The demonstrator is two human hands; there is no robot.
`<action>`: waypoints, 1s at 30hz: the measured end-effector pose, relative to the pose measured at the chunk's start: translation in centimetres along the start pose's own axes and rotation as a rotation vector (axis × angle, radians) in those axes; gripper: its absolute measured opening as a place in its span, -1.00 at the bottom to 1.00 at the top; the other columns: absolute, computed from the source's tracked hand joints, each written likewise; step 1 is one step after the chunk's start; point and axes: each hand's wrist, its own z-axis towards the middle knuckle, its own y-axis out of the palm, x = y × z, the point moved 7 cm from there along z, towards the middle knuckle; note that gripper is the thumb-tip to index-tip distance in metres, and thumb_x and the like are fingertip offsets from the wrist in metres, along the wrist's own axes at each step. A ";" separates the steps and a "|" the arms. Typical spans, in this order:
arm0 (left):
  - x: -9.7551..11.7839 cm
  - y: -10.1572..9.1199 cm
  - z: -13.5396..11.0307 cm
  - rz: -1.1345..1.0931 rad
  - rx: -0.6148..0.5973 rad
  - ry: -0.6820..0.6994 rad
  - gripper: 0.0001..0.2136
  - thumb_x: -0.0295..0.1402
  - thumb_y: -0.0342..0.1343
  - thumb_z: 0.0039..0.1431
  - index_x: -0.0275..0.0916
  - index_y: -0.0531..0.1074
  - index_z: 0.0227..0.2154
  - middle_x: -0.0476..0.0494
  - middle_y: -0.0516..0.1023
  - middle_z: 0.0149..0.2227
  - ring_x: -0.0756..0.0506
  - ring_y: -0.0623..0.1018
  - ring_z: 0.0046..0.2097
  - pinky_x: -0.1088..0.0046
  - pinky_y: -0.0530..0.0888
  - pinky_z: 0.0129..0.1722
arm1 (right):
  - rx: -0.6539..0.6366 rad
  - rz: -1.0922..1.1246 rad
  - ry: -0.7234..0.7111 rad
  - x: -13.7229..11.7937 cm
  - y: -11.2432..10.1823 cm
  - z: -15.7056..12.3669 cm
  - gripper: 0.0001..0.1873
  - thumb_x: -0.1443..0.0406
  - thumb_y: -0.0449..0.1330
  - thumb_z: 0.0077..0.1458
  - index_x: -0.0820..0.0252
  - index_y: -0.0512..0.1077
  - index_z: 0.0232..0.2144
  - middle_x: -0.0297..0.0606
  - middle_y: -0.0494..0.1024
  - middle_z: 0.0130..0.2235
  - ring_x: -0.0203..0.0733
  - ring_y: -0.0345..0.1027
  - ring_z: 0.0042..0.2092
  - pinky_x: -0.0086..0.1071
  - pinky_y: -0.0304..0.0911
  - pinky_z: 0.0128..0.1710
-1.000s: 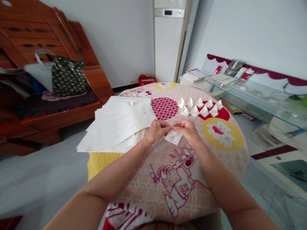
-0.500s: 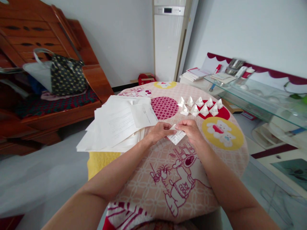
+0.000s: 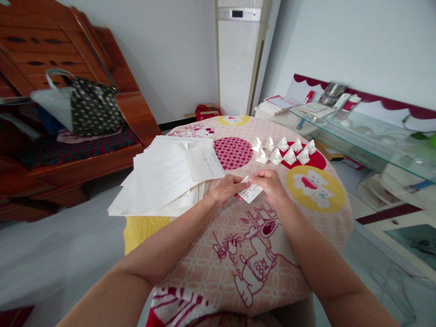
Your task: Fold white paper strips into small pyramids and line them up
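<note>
Between my two hands is a small folded piece of printed white paper (image 3: 250,193), held just above the cloth-covered table. My left hand (image 3: 227,189) pinches its left side, the thumb lying on top. At its upper right edge, my right hand (image 3: 271,183) grips it with thumb and fingers pressed together. Beyond my right hand stand several small folded paper shapes (image 3: 289,157), pointed at the top, in two rows. Left of my left hand lies a stack of loose paper sheets (image 3: 163,177), some with print on them.
The round table has a patterned pink cloth (image 3: 204,254). A glass-topped stand (image 3: 368,141) with cups and papers is close on the right. On the left, a wooden bench (image 3: 132,118) carries a dark patterned bag (image 3: 95,106). A tall white cabinet-like unit (image 3: 237,63) stands behind.
The folded paper has tilted slightly, its lower corner rising a little. Both hands keep their grip in almost the same place.
</note>
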 end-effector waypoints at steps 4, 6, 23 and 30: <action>0.2 0.1 -0.1 -0.005 -0.020 0.004 -0.74 -0.23 0.40 -0.08 -0.36 0.58 -0.46 -0.09 0.56 -0.49 0.04 0.49 -0.47 0.55 0.43 -0.50 | 0.003 0.019 0.015 0.1 -0.1 0.1 -0.82 0.19 0.35 -0.28 0.15 0.46 -0.63 -0.37 0.44 -0.64 -0.29 0.26 -0.58 -0.41 0.16 -0.60; 0.3 0.1 -0.2 -0.013 -0.032 0.008 -0.77 -0.29 0.39 -0.09 -0.37 0.59 -0.43 -0.11 0.58 -0.46 0.03 0.52 -0.45 0.54 0.45 -0.49 | 0.000 0.026 0.023 0.3 -0.1 0.1 -0.83 0.21 0.35 -0.28 0.15 0.47 -0.62 -0.37 0.44 -0.63 -0.29 0.26 -0.58 -0.41 0.16 -0.60; -0.8 -2.5 0.8 0.203 -0.027 0.045 -0.72 -0.50 0.25 -0.04 -0.33 0.53 -0.20 0.01 0.57 -0.53 0.04 0.52 -0.50 0.57 0.44 -0.46 | -0.055 -0.258 0.017 2.0 -0.4 0.9 -0.85 0.24 0.32 -0.17 0.19 0.48 -0.63 -0.36 0.46 -0.63 -0.30 0.27 -0.57 -0.45 0.10 -0.58; 1.2 -2.7 0.3 0.744 0.153 0.333 -0.77 -0.62 0.14 -0.09 -0.26 0.58 -0.37 -0.02 0.57 -0.48 0.01 0.50 -0.44 0.52 0.37 -0.38 | 0.013 -0.886 -0.124 0.6 -0.1 0.8 -0.84 0.32 0.34 -0.07 0.12 0.55 -0.64 -0.31 0.54 -0.56 -0.24 0.34 -0.47 -0.38 0.04 -0.50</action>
